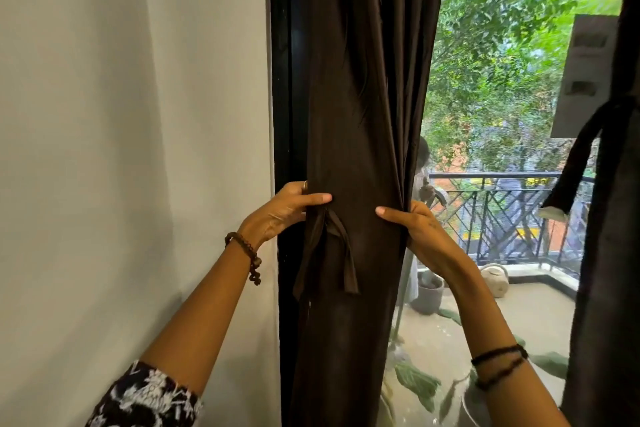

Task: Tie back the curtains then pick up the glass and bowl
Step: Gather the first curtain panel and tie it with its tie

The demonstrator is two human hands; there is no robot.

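Observation:
A dark brown curtain point(356, 97) hangs gathered in folds beside the black window frame. My left hand point(289, 210) grips its left edge, thumb laid across the front, and pinches a brown tie strap point(341, 253) whose two ends dangle below. My right hand point(412, 227) grips the curtain's right edge, thumb on the front and fingers behind the cloth. A second dark curtain point(609, 236) hangs at the far right with a tie band point(575, 163) drooping from it. No glass or bowl is in view.
A plain grey wall point(131, 149) fills the left. Through the pane I see a balcony with a black railing point(498, 211), a grey pot point(429, 293), a pale watering can point(497, 279), leafy plants point(419, 385) and trees beyond.

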